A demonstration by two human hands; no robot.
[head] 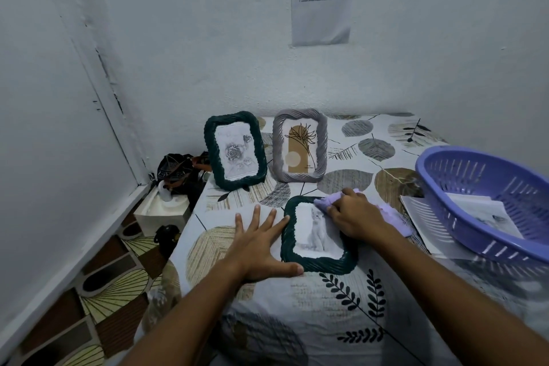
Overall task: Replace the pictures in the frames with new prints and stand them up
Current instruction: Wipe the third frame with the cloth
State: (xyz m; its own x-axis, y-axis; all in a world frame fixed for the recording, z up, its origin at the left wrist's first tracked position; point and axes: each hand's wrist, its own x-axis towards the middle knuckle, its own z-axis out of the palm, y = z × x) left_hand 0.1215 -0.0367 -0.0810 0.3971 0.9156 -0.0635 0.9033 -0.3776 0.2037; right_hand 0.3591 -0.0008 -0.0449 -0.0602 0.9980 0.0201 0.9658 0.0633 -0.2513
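A dark green frame (pixel 319 261) with a cat print lies flat, face up, on the table's front middle. My right hand (pixel 355 215) grips a lilac cloth (pixel 393 217) on the frame's upper right corner. My left hand (pixel 258 242) lies flat on the tablecloth with fingers spread, its fingertips and thumb against the frame's left edge. Behind, a second dark green frame (pixel 234 150) with a rose drawing stands upright. A grey frame (pixel 300 145) with a tan plant print stands beside it.
A lilac plastic basket (pixel 490 178) with prints inside sits at the right, over loose paper sheets (pixel 416 214). The table (pixel 350 306) has a leaf-patterned cloth. A tissue box (pixel 162 212) and dark bags lie on the floor at the left. Walls close in behind and left.
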